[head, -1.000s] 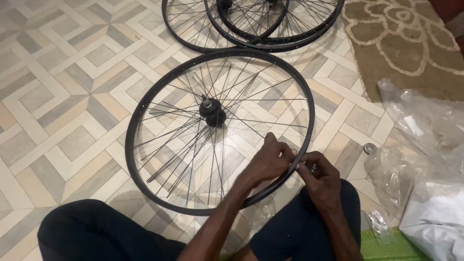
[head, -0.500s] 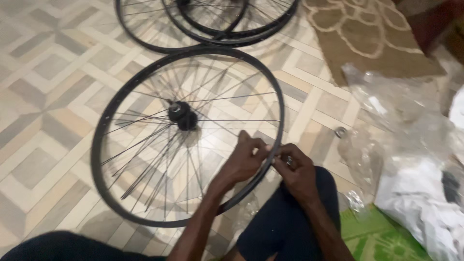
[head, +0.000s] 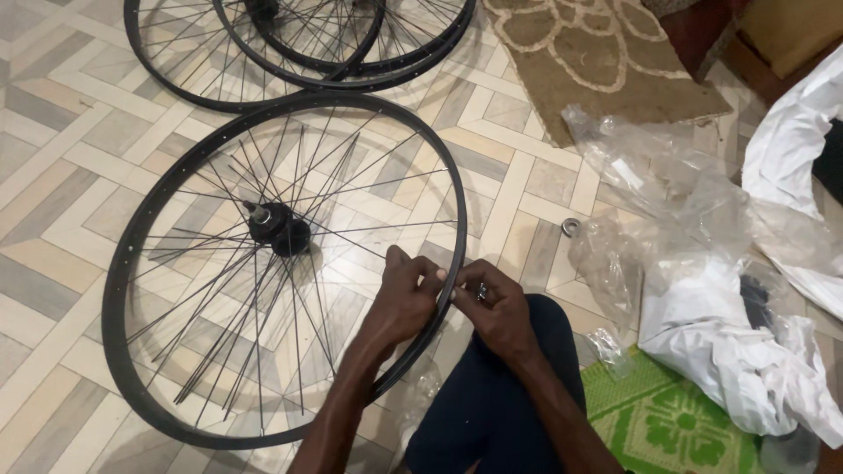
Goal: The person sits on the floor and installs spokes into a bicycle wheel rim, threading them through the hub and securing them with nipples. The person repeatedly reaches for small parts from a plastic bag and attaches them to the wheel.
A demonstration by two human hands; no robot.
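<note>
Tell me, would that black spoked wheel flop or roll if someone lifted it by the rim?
The wheel lies flat, so it probably won't roll until stood up. Its metal-looking rim seems stiff, and being mostly thin spokes it is likely light for its size.

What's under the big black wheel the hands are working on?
Patterned floor tiles show between the spokes of the bicycle wheel. At its near edge, both hands cover the rim, and a dark-trousered knee sits beside it, so that bit is hidden.
</note>
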